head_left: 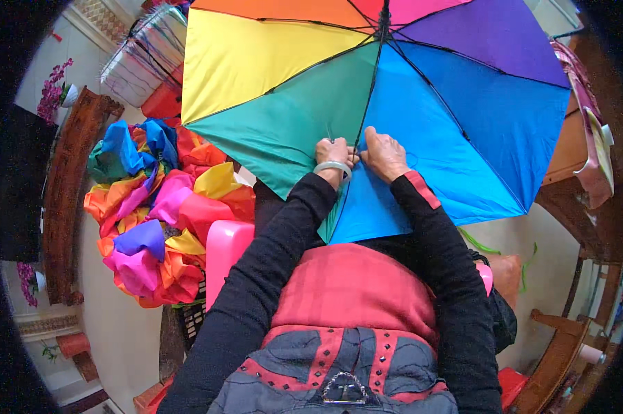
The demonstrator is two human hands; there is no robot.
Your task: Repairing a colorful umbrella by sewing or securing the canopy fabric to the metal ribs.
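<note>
A rainbow-coloured umbrella (422,90) is spread open in front of me, its inner side and black ribs facing me. At the seam between the green and light blue panels runs one thin black rib (368,103). My left hand (334,155), with a pale bangle (333,166) at the wrist, is closed on this rib near the canopy's near edge. Just right of it, my right hand (385,156) has its fingers bent together over the light blue panel, beside the same rib. What those fingertips pinch is too small to make out. Fine strands show above my left hand.
On the left, a heap of crumpled multicoloured cloth (166,207) sits on a black basket (192,321), next to a pink plastic seat edge (227,248). A white box with dark strands (145,55) stands far left. Wooden furniture (567,359) lines the right.
</note>
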